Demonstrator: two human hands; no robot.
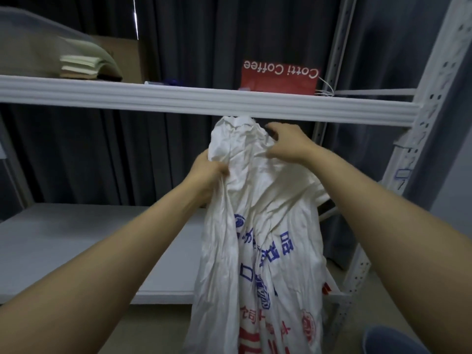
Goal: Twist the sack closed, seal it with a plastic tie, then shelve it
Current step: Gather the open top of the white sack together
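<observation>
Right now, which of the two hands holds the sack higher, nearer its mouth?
The right hand, pinching near the mouth of the sack just under the upper shelf; the left hand grips lower.

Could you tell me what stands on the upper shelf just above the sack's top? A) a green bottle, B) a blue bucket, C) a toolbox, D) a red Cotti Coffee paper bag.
D: the red Cotti Coffee bag sits on the upper shelf, above the sack.

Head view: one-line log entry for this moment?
stage: gathering neck | sack: untied | left hand: gripping neck | right hand: pinching top | tie: unseen | shelf: waiting
</observation>
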